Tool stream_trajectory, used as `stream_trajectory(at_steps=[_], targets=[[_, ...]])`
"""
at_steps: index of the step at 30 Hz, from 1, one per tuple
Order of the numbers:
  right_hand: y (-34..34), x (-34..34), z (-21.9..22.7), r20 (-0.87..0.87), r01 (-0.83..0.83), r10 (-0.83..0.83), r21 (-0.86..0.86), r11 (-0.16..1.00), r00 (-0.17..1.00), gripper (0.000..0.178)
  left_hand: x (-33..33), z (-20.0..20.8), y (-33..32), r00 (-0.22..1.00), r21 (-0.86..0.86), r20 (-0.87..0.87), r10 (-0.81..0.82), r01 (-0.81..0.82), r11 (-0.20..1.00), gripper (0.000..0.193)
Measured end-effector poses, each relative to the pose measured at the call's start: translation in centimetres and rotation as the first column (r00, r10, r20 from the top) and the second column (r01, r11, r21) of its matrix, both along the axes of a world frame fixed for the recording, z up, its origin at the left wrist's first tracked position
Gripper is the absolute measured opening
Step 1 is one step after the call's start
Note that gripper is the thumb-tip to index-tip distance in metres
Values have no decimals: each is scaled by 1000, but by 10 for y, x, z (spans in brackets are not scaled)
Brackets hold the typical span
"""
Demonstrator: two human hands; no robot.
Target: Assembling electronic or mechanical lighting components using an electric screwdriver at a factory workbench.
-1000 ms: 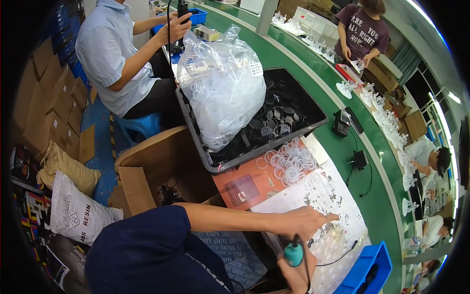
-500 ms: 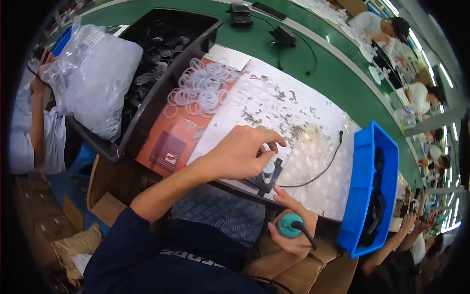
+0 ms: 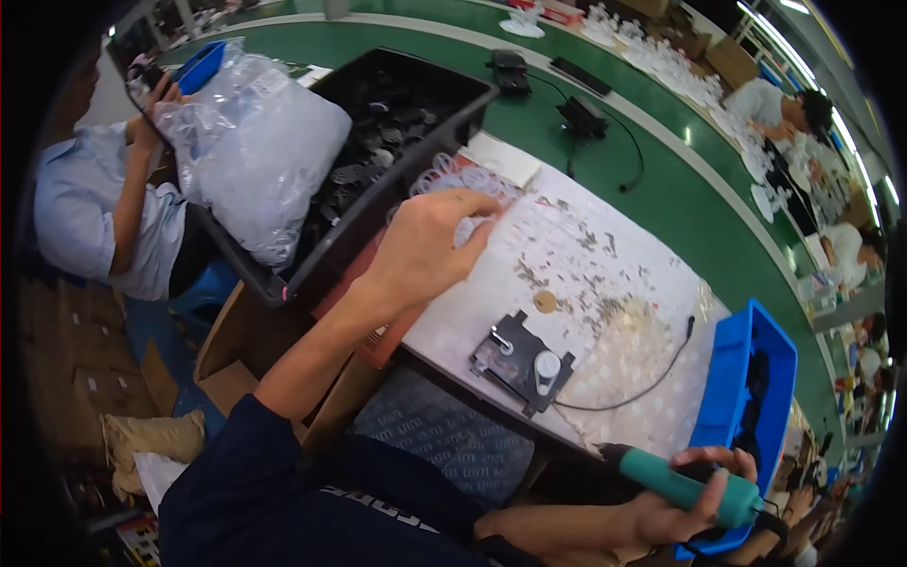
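Observation:
My left hand (image 3: 425, 248) is over the pile of translucent white plastic rings (image 3: 449, 180), thumb and forefinger apart, with no ring visible in its grasp; the hand hides part of the pile. In my right hand (image 3: 661, 515) is a teal electric screwdriver (image 3: 694, 487), its dark nose pointing left at the table's near edge. Between the hands a black flat mechanism (image 3: 510, 350) lies on the white sheet, a light grey round-ended lever (image 3: 546, 370) on its right part. Beyond it sits a small tan disc (image 3: 545, 301). Many small metal pieces (image 3: 595, 269) are scattered farther back.
A black crate (image 3: 378, 180) of dark parts, topped by a clear bag (image 3: 269, 156), stands left. A blue bin (image 3: 756, 378) with black parts is at the right. A black cable (image 3: 652, 392) crosses the sheet. Beyond runs a green bench (image 3: 661, 208). Other people work nearby.
My left hand has gone from the mechanism to the rings, farther left. My right hand has moved right with the screwdriver, away from the mechanism, which is now uncovered. The view has shifted.

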State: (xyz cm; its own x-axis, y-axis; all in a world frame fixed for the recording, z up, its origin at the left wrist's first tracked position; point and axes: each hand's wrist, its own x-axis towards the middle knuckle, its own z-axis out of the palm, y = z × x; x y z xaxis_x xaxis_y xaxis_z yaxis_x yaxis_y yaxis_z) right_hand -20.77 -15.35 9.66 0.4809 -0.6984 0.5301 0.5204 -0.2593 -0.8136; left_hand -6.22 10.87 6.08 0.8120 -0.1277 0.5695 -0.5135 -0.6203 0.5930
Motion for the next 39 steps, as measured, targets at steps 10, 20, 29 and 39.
stream_trajectory(at_steps=[10,20,29,39], targets=[[-14,21,-14,-119,-84,62,-188,979,991,24,143,47,116,947,647,-169,273,-103,756,29],[-17,10,-23,-56,-88,79,-191,978,995,26,171,-4,130,829,713,-175,532,-265,649,17],[-22,17,-20,37,-34,40,-150,988,999,32,25,50,24,879,311,475,-43,-122,942,12],[-27,16,-18,37,-111,117,-130,985,992,29,-80,-32,-73,740,480,344,-579,391,785,28]])
